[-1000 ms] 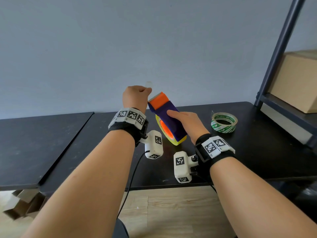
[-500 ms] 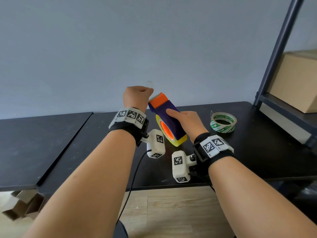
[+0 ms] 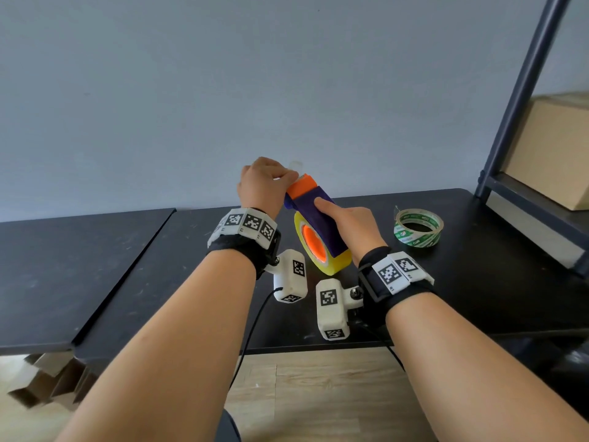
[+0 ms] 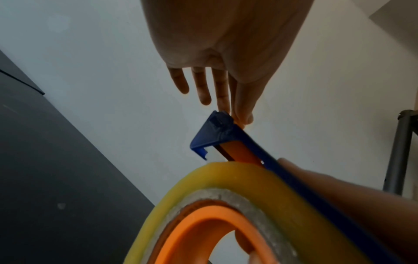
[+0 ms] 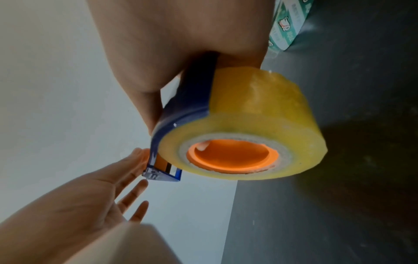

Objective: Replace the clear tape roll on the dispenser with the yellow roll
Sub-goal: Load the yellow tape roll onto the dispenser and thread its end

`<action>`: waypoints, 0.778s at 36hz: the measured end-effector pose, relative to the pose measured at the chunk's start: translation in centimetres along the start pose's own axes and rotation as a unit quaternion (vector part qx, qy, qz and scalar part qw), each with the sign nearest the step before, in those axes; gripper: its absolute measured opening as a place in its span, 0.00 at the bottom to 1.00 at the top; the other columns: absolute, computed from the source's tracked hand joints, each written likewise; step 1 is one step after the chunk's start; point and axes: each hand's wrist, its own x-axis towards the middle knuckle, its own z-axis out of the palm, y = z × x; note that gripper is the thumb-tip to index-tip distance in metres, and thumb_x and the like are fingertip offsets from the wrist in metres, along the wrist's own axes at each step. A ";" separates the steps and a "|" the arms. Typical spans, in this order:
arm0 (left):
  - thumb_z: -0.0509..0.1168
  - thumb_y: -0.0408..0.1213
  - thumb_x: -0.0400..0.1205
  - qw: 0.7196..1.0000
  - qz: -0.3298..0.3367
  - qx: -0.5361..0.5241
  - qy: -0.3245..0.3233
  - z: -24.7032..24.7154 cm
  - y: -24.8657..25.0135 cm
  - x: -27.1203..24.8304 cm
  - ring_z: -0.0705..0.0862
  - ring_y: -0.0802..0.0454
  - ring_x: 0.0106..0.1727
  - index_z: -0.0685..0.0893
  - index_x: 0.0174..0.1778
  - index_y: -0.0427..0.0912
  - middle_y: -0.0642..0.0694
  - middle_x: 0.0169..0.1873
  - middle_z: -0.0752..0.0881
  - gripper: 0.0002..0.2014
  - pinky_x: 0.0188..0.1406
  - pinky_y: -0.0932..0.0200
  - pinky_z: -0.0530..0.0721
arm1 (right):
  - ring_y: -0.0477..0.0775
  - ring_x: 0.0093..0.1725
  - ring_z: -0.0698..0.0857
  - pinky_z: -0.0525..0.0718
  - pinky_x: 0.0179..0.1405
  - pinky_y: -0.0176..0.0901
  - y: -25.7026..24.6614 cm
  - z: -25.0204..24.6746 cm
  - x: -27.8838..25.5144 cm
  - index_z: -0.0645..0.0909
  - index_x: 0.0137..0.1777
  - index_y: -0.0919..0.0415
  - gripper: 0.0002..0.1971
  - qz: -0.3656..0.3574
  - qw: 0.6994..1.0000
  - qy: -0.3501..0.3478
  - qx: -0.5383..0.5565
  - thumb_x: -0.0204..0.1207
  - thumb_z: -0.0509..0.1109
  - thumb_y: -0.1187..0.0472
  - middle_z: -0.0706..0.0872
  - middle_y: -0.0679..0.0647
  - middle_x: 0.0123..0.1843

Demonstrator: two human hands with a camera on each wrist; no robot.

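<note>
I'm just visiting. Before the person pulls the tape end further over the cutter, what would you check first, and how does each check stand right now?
1. Yellow roll seated on the orange hub: ok.
2. Right hand grips the dispenser body: ok.
3. Left hand at the orange cutter end, thumb and fingers pinching a tape end: ok in the head view; the pinch itself is hidden in the wrist views.
4. Tape routed correctly under the front guard: cannot tell.
5. Old clear roll off the dispenser, lying apart on the table: ok.
6. Fingers clear of the cutter teeth: cannot tell.
</note>
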 end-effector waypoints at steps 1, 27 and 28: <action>0.67 0.51 0.71 1.000 0.000 0.003 -0.002 0.0 0.0 -0.1 0.81 0.43 0.61 0.91 0.34 0.50 0.53 0.51 0.84 0.11 0.65 0.38 0.77 | 0.55 0.39 0.86 0.79 0.42 0.47 0.0 0.1 0.0 0.87 0.44 0.68 0.24 0.004 1.000 0.002 0.004 0.69 0.76 0.43 0.89 0.58 0.38; 0.71 0.43 0.78 0.997 0.012 -0.062 0.051 -0.8 0.9 1.0 0.86 0.45 0.53 0.93 0.45 0.40 0.41 0.51 0.89 0.10 0.55 0.52 0.83 | 0.63 0.50 0.90 0.86 0.57 0.56 -1.0 0.6 0.8 0.88 0.47 0.69 0.26 0.022 1.000 0.014 -0.001 0.68 0.76 0.43 0.92 0.63 0.47; 0.71 0.44 0.78 0.997 0.006 -0.058 0.055 -0.8 0.7 1.1 0.86 0.43 0.52 0.93 0.44 0.40 0.40 0.51 0.89 0.11 0.54 0.50 0.84 | 0.64 0.51 0.90 0.85 0.58 0.57 -1.0 0.7 0.8 0.87 0.49 0.71 0.28 0.020 1.000 0.013 -0.005 0.68 0.75 0.42 0.92 0.65 0.48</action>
